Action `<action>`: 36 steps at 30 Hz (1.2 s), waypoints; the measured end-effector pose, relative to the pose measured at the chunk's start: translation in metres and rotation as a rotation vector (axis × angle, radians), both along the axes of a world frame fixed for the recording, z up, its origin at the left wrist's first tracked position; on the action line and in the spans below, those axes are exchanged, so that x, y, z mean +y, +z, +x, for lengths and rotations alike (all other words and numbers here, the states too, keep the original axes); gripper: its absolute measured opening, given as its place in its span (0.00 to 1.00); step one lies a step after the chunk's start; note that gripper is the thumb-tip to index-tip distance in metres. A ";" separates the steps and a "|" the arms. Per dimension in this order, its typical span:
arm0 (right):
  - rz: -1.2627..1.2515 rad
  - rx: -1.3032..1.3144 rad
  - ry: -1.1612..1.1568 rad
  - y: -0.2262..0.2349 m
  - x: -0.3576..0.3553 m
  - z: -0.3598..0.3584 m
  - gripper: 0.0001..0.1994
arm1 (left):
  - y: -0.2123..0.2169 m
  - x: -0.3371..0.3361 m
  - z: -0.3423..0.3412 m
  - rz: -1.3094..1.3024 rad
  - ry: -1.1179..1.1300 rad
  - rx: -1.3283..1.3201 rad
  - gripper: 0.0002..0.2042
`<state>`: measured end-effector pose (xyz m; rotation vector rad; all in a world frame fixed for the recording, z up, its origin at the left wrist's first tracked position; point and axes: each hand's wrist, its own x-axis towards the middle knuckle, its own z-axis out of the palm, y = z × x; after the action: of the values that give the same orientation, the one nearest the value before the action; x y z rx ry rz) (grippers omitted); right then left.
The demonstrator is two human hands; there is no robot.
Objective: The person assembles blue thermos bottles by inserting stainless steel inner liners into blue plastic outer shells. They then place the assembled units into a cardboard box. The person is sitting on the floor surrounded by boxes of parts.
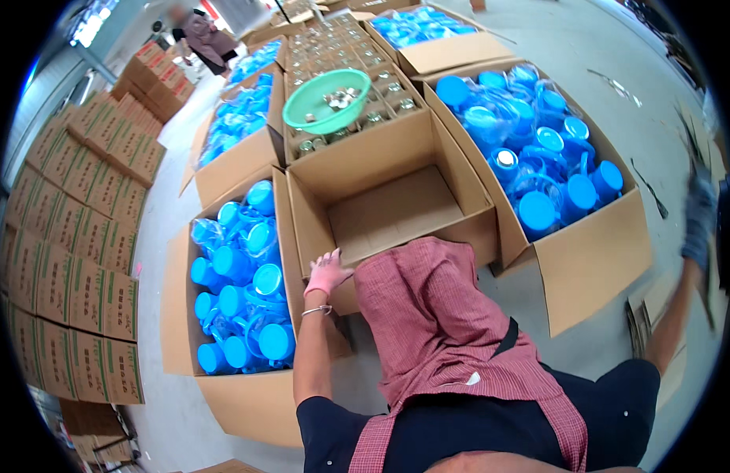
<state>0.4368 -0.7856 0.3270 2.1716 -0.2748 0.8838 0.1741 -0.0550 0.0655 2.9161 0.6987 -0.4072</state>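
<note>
My left hand (329, 273), in a pink glove, rests with its fingers spread on the near left corner of an open cardboard box (392, 209). The box's inner walls and bottom show. Far out to the right reaches my right hand (698, 217) in a grey glove, beside upright cardboard pieces (716, 260); its fingers are too blurred to read. A green plastic basin (302, 104) holding small metallic pieces (341, 98) sits beyond the box, on top of a carton of glass jars (373, 118).
Cartons of blue plastic jugs flank me on the left (268, 280) and right (549, 140), flaps spread outward. Taped cartons (89, 276) are stacked along the left wall. Another person (207, 38) stands at the far left. A dark strap (650, 189) lies on the floor.
</note>
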 end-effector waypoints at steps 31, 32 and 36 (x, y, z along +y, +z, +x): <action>0.611 0.752 1.384 -0.031 0.296 -0.034 0.11 | 0.276 -0.062 -0.109 0.477 -0.026 -0.618 0.16; 0.557 0.649 1.356 -0.009 0.281 -0.044 0.12 | 0.293 -0.077 -0.115 0.521 -0.038 -0.763 0.16; 0.449 0.220 1.439 0.049 0.232 -0.068 0.13 | 0.313 -0.098 -0.114 0.594 -0.054 -0.963 0.17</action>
<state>0.3686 -0.5540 0.3758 2.7034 1.5052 1.3288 0.0599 -0.1528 0.3780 3.0503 0.6186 1.3249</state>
